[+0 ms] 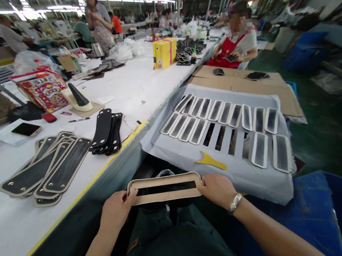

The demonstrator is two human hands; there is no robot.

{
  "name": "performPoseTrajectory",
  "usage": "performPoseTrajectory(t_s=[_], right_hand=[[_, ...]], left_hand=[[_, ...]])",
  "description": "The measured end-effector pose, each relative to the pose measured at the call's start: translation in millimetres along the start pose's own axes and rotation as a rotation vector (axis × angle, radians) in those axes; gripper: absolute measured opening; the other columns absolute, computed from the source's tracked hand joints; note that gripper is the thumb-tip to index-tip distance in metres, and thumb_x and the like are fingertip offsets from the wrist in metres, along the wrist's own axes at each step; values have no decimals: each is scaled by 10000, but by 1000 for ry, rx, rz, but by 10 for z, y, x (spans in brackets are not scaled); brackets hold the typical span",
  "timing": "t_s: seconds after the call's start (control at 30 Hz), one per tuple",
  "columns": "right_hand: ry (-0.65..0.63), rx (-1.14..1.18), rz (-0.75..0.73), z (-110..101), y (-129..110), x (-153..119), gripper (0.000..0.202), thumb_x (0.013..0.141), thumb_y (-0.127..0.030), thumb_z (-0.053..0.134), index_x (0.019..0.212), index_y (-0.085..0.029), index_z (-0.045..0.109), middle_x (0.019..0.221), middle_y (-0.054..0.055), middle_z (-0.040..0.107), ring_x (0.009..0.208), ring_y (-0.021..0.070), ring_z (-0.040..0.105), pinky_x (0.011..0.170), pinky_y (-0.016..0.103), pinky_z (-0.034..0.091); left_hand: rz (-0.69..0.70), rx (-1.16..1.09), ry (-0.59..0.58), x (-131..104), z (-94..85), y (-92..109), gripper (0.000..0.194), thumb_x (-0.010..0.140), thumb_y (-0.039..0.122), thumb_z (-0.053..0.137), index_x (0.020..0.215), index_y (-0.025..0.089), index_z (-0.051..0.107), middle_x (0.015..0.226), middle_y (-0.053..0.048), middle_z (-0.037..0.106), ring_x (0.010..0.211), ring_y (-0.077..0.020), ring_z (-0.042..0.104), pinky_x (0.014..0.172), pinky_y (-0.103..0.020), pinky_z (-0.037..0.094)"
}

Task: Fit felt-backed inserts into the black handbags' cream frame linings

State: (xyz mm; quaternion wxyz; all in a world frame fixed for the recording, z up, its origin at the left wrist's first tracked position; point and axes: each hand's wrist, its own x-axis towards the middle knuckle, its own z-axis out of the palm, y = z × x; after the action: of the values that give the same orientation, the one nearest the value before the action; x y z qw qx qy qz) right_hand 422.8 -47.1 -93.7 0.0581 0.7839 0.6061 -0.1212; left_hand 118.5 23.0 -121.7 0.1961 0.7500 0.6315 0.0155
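My left hand (pixel 116 210) and my right hand (pixel 217 189) hold a long tan leather-like frame piece (pixel 163 180) by its two ends, just above my lap. The piece has rounded corners and a narrow slot through its middle. Both thumbs press on its near face, with the other fingers mostly hidden behind it. A bracelet (pixel 235 203) is on my right wrist. Beyond my right hand, a flat yellow tool (pixel 211 160) with a notched end lies on a grey sheet (pixel 174 147). Rows of dark rectangular pieces with pale borders (pixel 258 120) rest there too.
On the white table (pixel 125 92) lie a pile of dark strips with pale edges (pixel 65 166), black strips (pixel 103 131), a phone (pixel 26 129) and a yellow box (pixel 165 53). A blue bin (pixel 304 210) stands at my right. A person in a red apron (pixel 231 46) sits further back.
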Motion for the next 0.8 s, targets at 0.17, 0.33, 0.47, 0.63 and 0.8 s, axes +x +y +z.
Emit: performPoseTrajectory(t_s=[0.17, 0.33, 0.47, 0.63, 0.8], right_hand=[[-5, 61, -14, 0, 42, -2, 274, 804, -289, 426, 681, -161, 636, 734, 98, 686, 732, 231, 643, 594, 286, 387], [-186, 387, -64, 24, 189, 41, 307, 854, -320, 412, 642, -157, 562, 614, 38, 654, 548, 130, 617, 551, 216, 416], [-312, 636, -27, 75, 270, 98, 368, 881, -416, 413, 648, -157, 530, 606, 19, 645, 442, 95, 584, 450, 179, 426], [-343, 735, 56, 115, 273, 142, 332, 880, -348, 430, 629, -151, 521, 585, 19, 630, 409, 88, 569, 380, 158, 423], [-366, 854, 94, 112, 277, 164, 327, 875, -316, 416, 620, -144, 528, 556, 13, 603, 383, 85, 549, 352, 156, 417]], left_hand=[[-17, 117, -19, -17, -11, 38, 415, 861, 492, 345, 651, 188, 533, 726, -57, 597, 693, -194, 555, 603, -277, 319], [-21, 208, -35, 6, -70, 93, 415, 856, 501, 332, 673, 187, 531, 762, -65, 613, 689, -203, 575, 578, -281, 311], [-13, 243, -76, 64, -85, 82, 412, 840, 509, 351, 685, 183, 549, 769, -71, 629, 699, -213, 589, 562, -280, 311], [17, 182, -81, 91, -119, 73, 424, 832, 505, 358, 639, 183, 554, 703, -59, 614, 674, -198, 572, 571, -278, 316], [-70, -212, -155, 76, -146, -31, 454, 776, 572, 439, 713, 175, 650, 605, -15, 588, 600, -170, 541, 552, -263, 341]])
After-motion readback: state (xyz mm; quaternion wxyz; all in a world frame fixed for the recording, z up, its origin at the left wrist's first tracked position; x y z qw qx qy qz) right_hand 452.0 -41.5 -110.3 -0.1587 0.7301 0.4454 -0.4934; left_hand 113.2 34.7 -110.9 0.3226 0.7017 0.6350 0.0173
